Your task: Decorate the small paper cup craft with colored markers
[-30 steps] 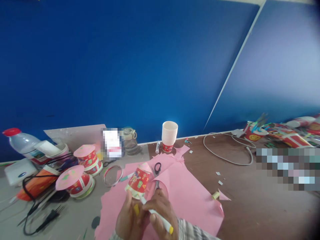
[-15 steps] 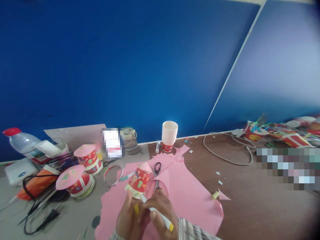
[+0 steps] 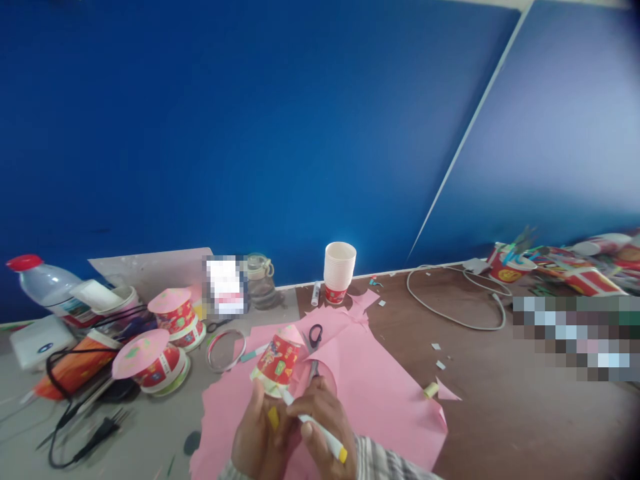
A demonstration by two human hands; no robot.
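Observation:
A red paper cup (image 3: pixel 279 357) with printed figures is upside down over the pink paper, its pale rim toward me. My left hand (image 3: pixel 257 427) grips that rim from below. A small yellow cap (image 3: pixel 273 418) shows between the fingers of the same hand. My right hand (image 3: pixel 325 420) is closed around a white marker (image 3: pixel 323 435) with a yellow end, and the marker's tip meets the cup's rim. Just beyond the right hand lie scissors (image 3: pixel 315 337), partly covered by a fold of the pink paper (image 3: pixel 380 393).
To the left stand decorated cups (image 3: pixel 150 363) with pink discs, a roll of tape (image 3: pixel 226 351) and a black plug (image 3: pixel 103 433). Behind are a glass jar (image 3: pixel 261 281) and stacked paper cups (image 3: pixel 339 270). A white cable (image 3: pixel 450 320) curls on the right; paper scraps (image 3: pixel 441 365) lie about.

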